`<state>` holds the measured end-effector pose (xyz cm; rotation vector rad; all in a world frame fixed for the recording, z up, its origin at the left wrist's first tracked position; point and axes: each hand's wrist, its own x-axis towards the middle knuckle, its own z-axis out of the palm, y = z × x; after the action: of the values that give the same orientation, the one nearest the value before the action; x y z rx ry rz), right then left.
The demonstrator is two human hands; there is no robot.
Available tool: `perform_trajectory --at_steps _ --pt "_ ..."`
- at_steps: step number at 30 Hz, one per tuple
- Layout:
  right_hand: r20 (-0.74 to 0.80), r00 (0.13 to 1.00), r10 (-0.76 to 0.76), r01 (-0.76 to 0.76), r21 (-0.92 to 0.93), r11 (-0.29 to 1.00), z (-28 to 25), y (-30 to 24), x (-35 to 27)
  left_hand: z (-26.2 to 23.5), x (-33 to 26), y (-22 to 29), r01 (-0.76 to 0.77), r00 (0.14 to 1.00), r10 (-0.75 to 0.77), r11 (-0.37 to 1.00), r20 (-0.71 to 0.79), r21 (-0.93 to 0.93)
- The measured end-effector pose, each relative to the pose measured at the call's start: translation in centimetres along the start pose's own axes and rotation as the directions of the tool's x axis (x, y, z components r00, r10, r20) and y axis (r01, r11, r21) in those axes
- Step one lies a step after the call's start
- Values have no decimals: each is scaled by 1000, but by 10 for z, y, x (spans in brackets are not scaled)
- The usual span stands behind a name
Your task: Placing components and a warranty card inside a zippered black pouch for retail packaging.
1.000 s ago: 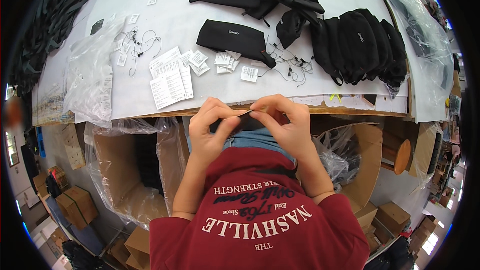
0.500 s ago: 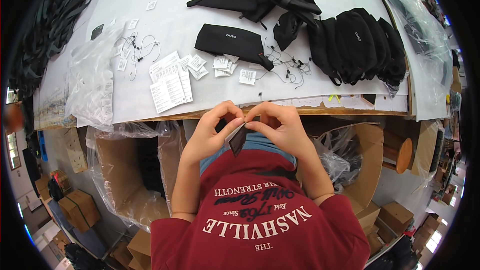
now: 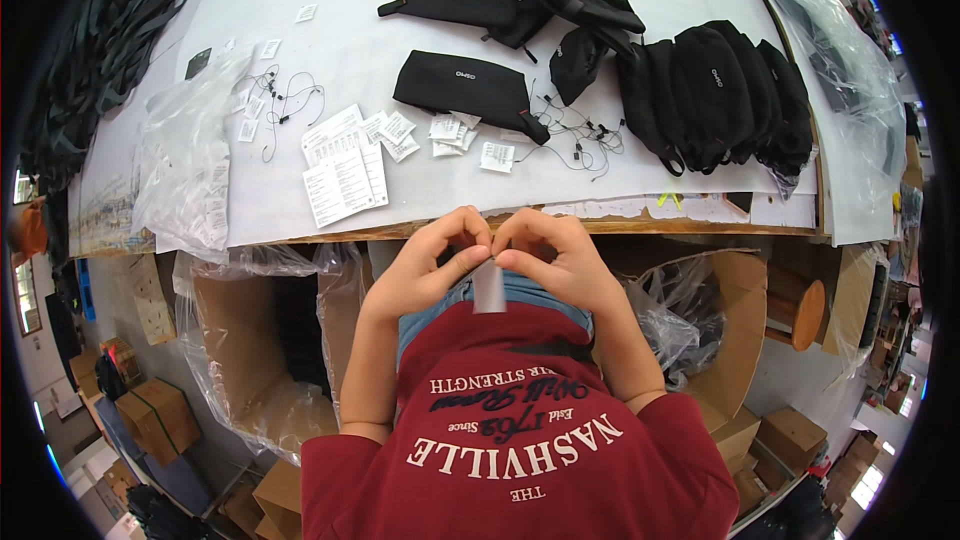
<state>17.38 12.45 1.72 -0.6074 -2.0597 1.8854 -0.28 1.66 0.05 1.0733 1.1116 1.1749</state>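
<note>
In front of my waist, just off the table's near edge, my left hand (image 3: 432, 262) and my right hand (image 3: 562, 258) meet with thumbs and fingertips pinched together. Between them hangs a small hang tag (image 3: 488, 290), pale grey and blurred by motion; both hands close on its top end. Any string there is too fine to make out. Beyond my hands lies a flat black fabric pouch (image 3: 462, 90). Small white packets (image 3: 497, 157), larger printed sheets (image 3: 345, 185) and tangled black tag strings (image 3: 590, 145) lie around it.
A row of black pouches (image 3: 712, 90) stands at the right, with more black pouches (image 3: 520, 5) piled farther back. Clear plastic bags (image 3: 185, 170) and black straps (image 3: 105, 50) lie at the left. Open cartons (image 3: 250, 340) lined with plastic sit below the table edge (image 3: 400, 231).
The hang tag has turned from its dark face to a pale one and swung to hang straighter. Both hands stay nearly in place, still pinching together.
</note>
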Motion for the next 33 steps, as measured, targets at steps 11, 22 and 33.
perform_trajectory --at_steps 11,22,33 --pt "-17 986 165 -150 337 930 -2 27 3 -2 40 -17 -128 964 173 967 -202 220" --pt "-91 974 208 -157 395 905 -9 32 -2 -35 104 -78 300 610 570 477 -551 826" --pt "-51 977 205 -169 393 904 -6 34 0 -49 117 -79 181 680 533 542 -503 820"
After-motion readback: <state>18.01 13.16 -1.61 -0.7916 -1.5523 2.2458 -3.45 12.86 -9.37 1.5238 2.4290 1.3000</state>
